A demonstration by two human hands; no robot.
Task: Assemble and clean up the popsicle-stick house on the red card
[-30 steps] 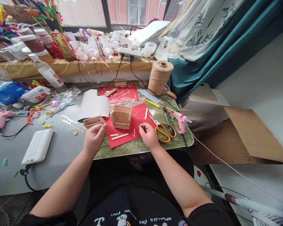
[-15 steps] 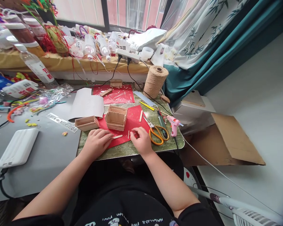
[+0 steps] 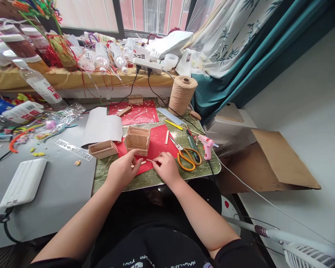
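Observation:
My right hand (image 3: 166, 167) pinches a thin wooden stick (image 3: 149, 160) between thumb and fingertips, just above the red sheet (image 3: 159, 136). My left hand (image 3: 124, 167) is open, thumb and index finger apart, its index fingertip at the lower front edge of an open box made of wooden craft sticks (image 3: 136, 140). Whether it touches the box I cannot tell. Beside the left thumb, a short flat craft stick (image 3: 143, 162) lies on the red sheet, partly hidden by the hand. A second, lower craft-stick box (image 3: 103, 149) stands to the left.
Right of my hands lie orange-handled scissors (image 3: 186, 158), a green utility knife (image 3: 193, 147) and a pink glue gun (image 3: 207, 147). A twine spool (image 3: 182, 96) stands at the back. White paper (image 3: 104, 128) and a power bank (image 3: 24, 182) are on the left.
My left hand has moved right and up, from the flat stick to the box's front edge. My right hand has taken hold of the thin stick and turned it level.

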